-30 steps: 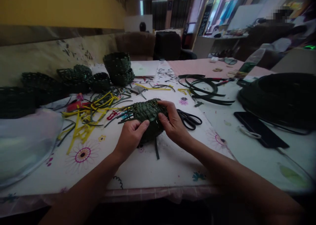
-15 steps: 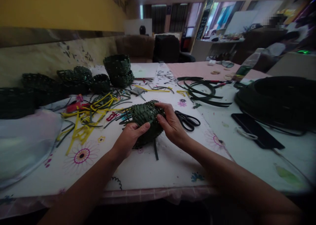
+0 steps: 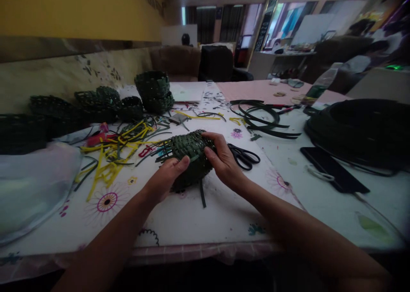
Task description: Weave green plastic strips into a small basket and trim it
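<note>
A dark green woven basket (image 3: 192, 166) lies on its side on the table, loose strip ends fanning out to the left and one strip hanging toward me. My left hand (image 3: 168, 174) grips its near left side, thumb on top, the other fingers partly hidden. On the right end, my right hand (image 3: 221, 157) holds the basket between thumb and fingers. Black-handled scissors (image 3: 244, 156) lie just right of that hand. Yellow and green strips (image 3: 109, 168) are scattered to the left.
Several finished-looking green baskets (image 3: 153, 91) stand at the back left. A clear plastic bag (image 3: 35, 189) sits at the left. Coiled green strips (image 3: 262, 116), a plastic bottle (image 3: 322, 84), a large dark coil (image 3: 352, 134) and a phone (image 3: 335, 170) with a cable occupy the right.
My left thumb has slid slightly left along the basket. The right hand and the basket have barely shifted.
</note>
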The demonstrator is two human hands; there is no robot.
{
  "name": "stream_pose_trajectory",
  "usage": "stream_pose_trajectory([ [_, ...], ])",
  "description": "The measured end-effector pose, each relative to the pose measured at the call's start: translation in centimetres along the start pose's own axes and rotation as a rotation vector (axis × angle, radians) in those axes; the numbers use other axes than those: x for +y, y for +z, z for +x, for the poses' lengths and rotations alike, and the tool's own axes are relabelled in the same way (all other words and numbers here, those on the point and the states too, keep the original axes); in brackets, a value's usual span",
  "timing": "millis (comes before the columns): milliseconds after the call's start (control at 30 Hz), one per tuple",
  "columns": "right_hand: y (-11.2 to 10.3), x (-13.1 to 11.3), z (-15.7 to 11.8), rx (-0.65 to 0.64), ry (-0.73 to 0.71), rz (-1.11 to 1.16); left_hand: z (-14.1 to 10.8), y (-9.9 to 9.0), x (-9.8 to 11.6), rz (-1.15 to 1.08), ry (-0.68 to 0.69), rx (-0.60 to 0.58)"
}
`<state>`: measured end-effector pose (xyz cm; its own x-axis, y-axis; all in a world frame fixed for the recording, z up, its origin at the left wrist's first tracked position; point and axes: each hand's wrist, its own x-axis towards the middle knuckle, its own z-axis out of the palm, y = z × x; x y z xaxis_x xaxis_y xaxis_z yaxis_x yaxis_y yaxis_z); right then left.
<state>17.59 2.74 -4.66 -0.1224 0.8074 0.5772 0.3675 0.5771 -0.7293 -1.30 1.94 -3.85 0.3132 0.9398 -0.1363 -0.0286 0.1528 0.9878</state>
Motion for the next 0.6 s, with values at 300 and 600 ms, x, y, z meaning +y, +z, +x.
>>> stream_pose_trajectory([
  [300, -0.4, 0.8, 0.2, -0.064, -0.059, -0.021, 0.2, 0.2, 0.1, -0.082, -0.086, -0.051],
  [600, 0.3, 1.0, -0.2, -0.002, -0.117, -0.091, -0.1, 0.8, -0.1, 0.284, 0.068, 0.189],
])
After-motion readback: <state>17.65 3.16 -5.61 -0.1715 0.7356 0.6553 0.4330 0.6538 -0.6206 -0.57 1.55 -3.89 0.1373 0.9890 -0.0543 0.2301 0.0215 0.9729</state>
